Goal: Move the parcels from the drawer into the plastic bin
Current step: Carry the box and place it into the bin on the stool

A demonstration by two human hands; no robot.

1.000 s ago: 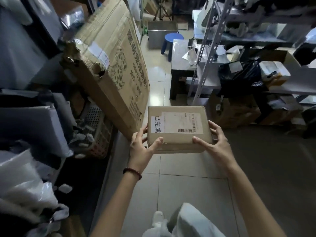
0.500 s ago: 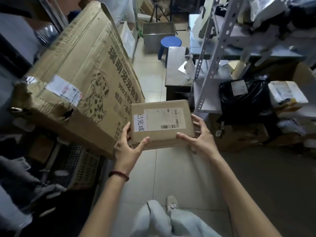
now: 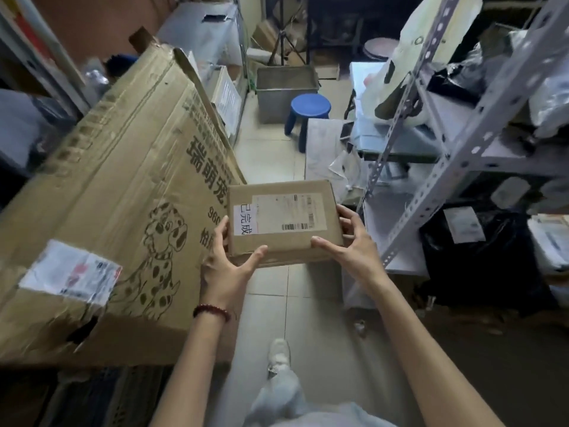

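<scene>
A flat brown cardboard parcel [image 3: 283, 221] with a white shipping label is held level in front of me, above the tiled aisle floor. My left hand [image 3: 226, 266] grips its left edge, thumb on the near edge. My right hand [image 3: 354, 241] grips its right edge, thumb on the near corner. A grey bin [image 3: 286, 87] stands on the floor at the far end of the aisle, beside a blue stool [image 3: 308, 112]. No drawer is in view.
A big tilted cardboard box [image 3: 123, 217] with a dog drawing crowds the left side. Metal shelving [image 3: 446, 155] with bags and a black parcel bag [image 3: 480, 254] lines the right. A low table [image 3: 326, 146] juts into the aisle. My legs and shoe [image 3: 278, 355] are below.
I have walked forward along the aisle with the parcel held in both hands; the big box has slid past on the left and the grey bin and stool are nearer.
</scene>
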